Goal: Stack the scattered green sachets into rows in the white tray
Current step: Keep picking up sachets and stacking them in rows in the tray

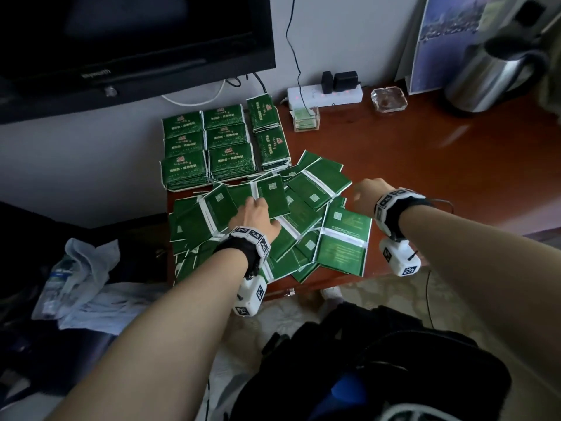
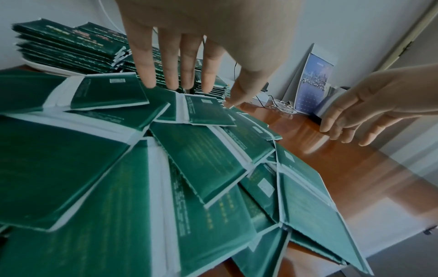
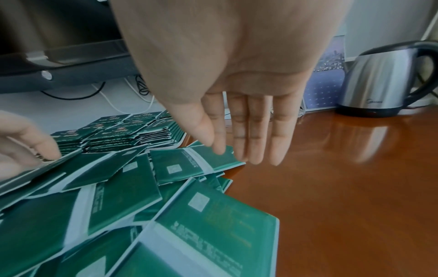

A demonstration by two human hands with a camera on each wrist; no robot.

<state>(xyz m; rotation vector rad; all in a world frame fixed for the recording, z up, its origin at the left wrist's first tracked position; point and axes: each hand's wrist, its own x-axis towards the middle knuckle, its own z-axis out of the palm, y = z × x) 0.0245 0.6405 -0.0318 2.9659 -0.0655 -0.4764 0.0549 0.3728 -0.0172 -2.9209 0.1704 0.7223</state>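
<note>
Loosely heaped, the green sachets (image 1: 273, 226) overlap across the near left of the brown table (image 1: 440, 165); behind them more sachets stand in neat rows in the white tray (image 2: 51, 68), against the wall; the left hand (image 1: 253, 218) hangs over the heap, its fingers (image 2: 170, 73) straight and spread, holding nothing; the right hand (image 1: 368, 191) hovers at the heap's right edge, fingers extended, empty; a steel kettle (image 3: 388, 78) stands well apart, far right.

Glossy brown table (image 1: 440, 165) bears scattered green sachets (image 1: 306, 189), white tray (image 2: 51, 68), kettle (image 1: 488, 77).
</note>
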